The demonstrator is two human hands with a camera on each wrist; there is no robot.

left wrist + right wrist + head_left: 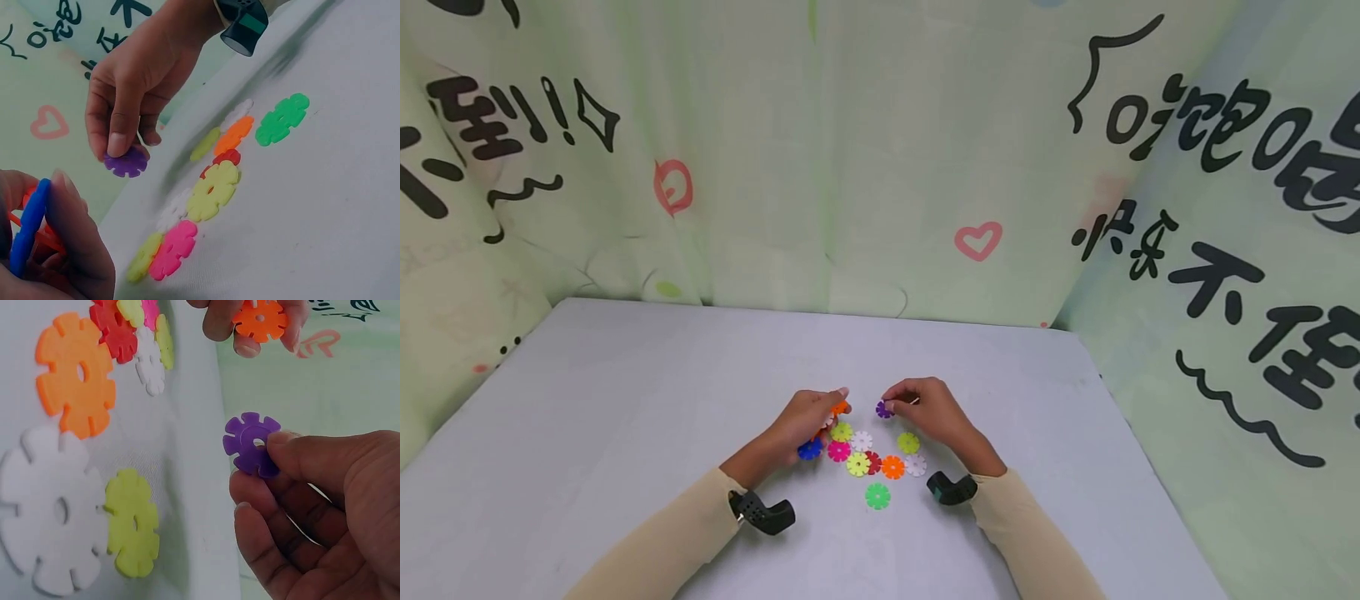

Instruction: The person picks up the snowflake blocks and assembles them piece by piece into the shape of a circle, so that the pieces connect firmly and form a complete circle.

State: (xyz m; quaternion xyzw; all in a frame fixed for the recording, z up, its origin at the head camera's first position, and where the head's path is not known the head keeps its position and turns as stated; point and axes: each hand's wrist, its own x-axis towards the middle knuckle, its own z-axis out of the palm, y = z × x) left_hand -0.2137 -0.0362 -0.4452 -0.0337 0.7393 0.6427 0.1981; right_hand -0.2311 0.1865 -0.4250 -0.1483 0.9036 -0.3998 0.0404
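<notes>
Sleeves (655, 533) of beige cloth slant inward across the pale, cloth-covered surface (662, 375), the hands facing each other. The left hand (807, 415) curls its fingers and thumb around a small bunch of discs (839, 408), an orange disc (265, 328) and a blue disc (30, 228) among them. The right hand (934, 410) pinches a purple disc (246, 441) between thumb and forefinger, raised off the surface, its other fingers loosely bent. Loose discs (854, 467) in yellow, pink, white, red and orange lie between hands and wrists, well apart from the far corners, some overlapping; a green disc (877, 497) lies nearest the near side. All look like smooth thin plastic, round, with notched, petal-like rims and, on several, a central hole.
</notes>
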